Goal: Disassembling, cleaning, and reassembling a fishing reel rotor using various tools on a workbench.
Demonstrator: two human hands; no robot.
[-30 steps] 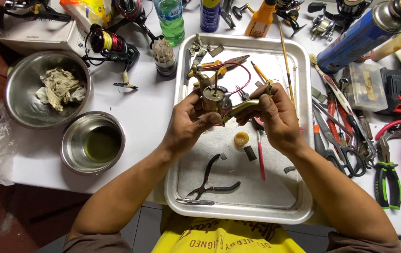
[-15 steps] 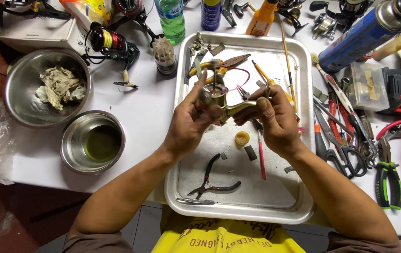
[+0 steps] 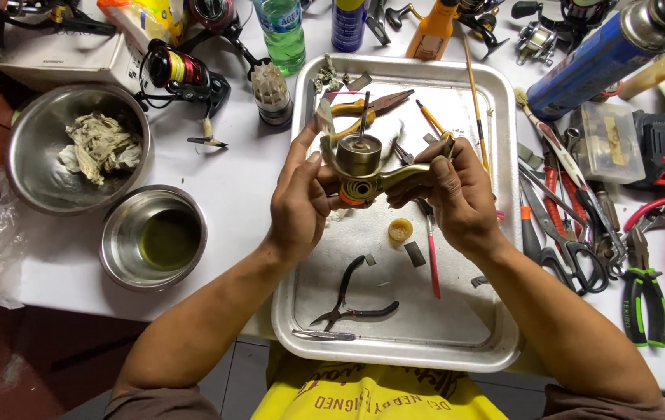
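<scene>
Both hands hold a gold-coloured fishing reel body (image 3: 363,167) above a metal tray (image 3: 495,327). My left hand (image 3: 301,198) grips its left side, with the thumb near the bail arm. From the right, my right hand (image 3: 449,194) holds the reel's stem and foot. A thin shaft sticks up from the reel's round top. On the tray under the hands lie black pliers (image 3: 352,299), a small yellow cap (image 3: 401,229), a red-handled tool (image 3: 432,260) and orange-handled pliers (image 3: 367,105).
Left of the tray stand a steel bowl holding greenish liquid (image 3: 153,237) and a bigger bowl with crumpled rags (image 3: 76,148). Bottles, other reels and a blue gas canister (image 3: 596,58) line the back. Pliers, scissors and cutters (image 3: 604,241) crowd the right.
The reel has risen a little and turned in my hands. My left fingers have shifted higher along its side; the right hand keeps its hold on the stem.
</scene>
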